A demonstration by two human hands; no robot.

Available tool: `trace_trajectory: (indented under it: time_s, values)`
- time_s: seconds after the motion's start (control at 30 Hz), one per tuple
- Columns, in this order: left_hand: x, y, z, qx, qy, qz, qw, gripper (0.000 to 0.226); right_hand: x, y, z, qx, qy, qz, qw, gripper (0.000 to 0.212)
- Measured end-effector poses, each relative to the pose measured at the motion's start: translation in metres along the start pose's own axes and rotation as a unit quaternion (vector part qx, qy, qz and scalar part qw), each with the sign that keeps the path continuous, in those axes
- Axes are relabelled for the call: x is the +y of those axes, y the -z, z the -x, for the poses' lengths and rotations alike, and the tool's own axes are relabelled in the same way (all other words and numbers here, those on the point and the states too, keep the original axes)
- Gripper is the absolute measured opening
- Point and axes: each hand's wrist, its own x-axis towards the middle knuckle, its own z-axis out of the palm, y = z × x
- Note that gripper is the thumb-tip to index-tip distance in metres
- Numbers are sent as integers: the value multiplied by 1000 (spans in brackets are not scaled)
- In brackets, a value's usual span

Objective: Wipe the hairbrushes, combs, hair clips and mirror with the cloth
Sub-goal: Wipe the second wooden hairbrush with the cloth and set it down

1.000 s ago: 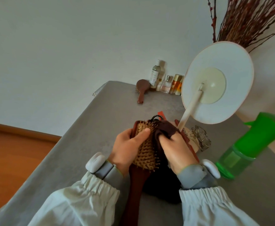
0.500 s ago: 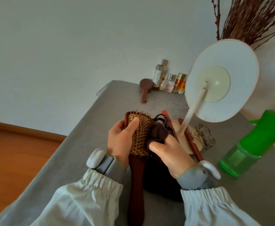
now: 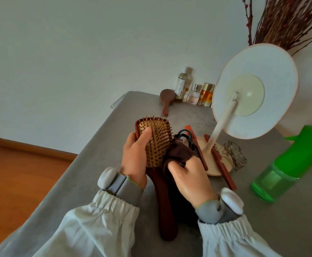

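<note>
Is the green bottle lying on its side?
No, the green bottle stands upright on the table, right of the mirror.

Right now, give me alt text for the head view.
Left hand grips a wooden paddle hairbrush while the right hand rubs a brown cloth against its bristles, over a grey table beside a round mirror.

Your hairbrush (image 3: 156, 143) sits at frame centre on the table (image 3: 96, 164); mirror (image 3: 253, 93) right of it, spray bottle (image 3: 285, 164) far right, bottles (image 3: 194, 88) behind.
</note>
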Motion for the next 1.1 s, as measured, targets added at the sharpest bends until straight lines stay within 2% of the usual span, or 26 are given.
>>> trace_trajectory:
  time_s: [0.1, 0.17, 0.33, 0.47, 0.53, 0.6, 0.67, 0.73, 0.83, 0.9, 0.93, 1.0, 1.1]
  values:
    - [7, 2, 2, -70, 18, 18, 997, 34, -2, 0, -1, 63, 50, 5, 997, 27]
    - [11, 3, 2, -103, 61, 43, 992, 45, 1, -1, -1, 77, 72, 11, 994, 30]
    - [15, 7, 2, -187, 126, 143, 964, 50, 5, -2, 2, 79, 73, 11, 994, 30]
    - [13, 11, -3, -215, 117, 185, 952, 55, 2, 3, 1, 65, 24, -95, 993, 35]
    - [13, 12, -4, -217, 110, 185, 952, 65, -2, 5, 0, 28, 24, -107, 994, 41]
    - [13, 12, -4, -219, 104, 180, 953, 78, -9, 5, 1, 23, 25, -97, 995, 50]
    - [13, 11, -3, -217, 99, 169, 956, 83, -14, 2, 2, 67, 73, -79, 992, 33]
    - [12, 10, -3, -218, 92, 165, 958, 85, -14, 2, 4, 104, 78, -79, 988, 26]
    - [11, 11, -5, -214, 91, 162, 959, 88, -7, 4, 6, 123, -51, -179, 975, 16]
    - [10, 12, -6, -212, 90, 163, 959, 87, -9, 4, 7, 102, -72, -227, 966, 13]
    - [10, 12, -6, -211, 93, 165, 959, 87, -11, 4, 8, 83, -41, -206, 974, 14]
    - [11, 11, -5, -209, 100, 171, 958, 88, -13, 4, 10, 24, 30, -83, 996, 16]
    - [11, 10, -5, -200, 104, 170, 959, 88, -11, 10, 10, 0, 14, 10, 1000, 14]
